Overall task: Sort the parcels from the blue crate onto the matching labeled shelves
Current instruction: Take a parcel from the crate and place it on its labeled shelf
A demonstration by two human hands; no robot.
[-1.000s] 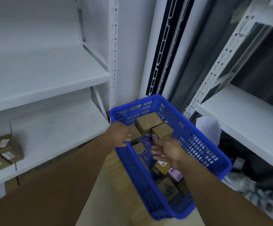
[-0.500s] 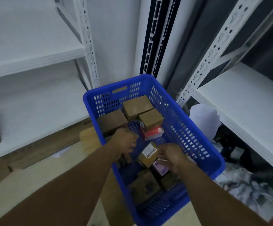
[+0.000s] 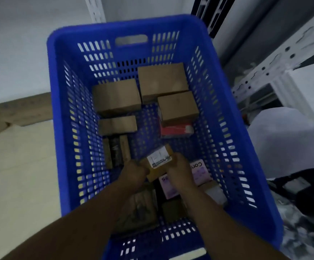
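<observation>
**Both hands on one small labelled parcel, down in the blue crate**

So the fingers (image 3: 179,160) of the right hand (image 3: 180,172) are curling over one end of a small brown parcel (image 3: 159,163), and the left hand (image 3: 133,173) is clamping the opposite end. Both hands are grasping the same box. It's showing a white label on top, but the print is too blurry to read. The parcel is sitting inside the blue crate (image 3: 57,113), toward its near end and about mid-width. I honestly can't tell whether it's hanging clear of the stuff under it or resting on it.

Working outward inside the crate:
- A lilac box (image 3: 200,171) with "Con" printed on it is lying just beside the right hand, toward the crate's right wall.
- A dark packet (image 3: 115,152) is lying toward the left wall.
- A flat brown box (image 3: 116,125) is sitting just past the packet.
- Toward the far end, a wide brown box (image 3: 116,96) is sitting next to a big brown box (image 3: 161,81).
- A smaller brown box (image 3: 177,106) is sitting on top of a red box (image 3: 176,130), which is peeking out from under it.

Outside the crate, a white bag (image 3: 283,139) is slumping beside the right wall. A white perforated shelf upright (image 3: 276,59) is slanting past the far right corner. Pale floor (image 3: 21,166) is running along the left wall.
</observation>
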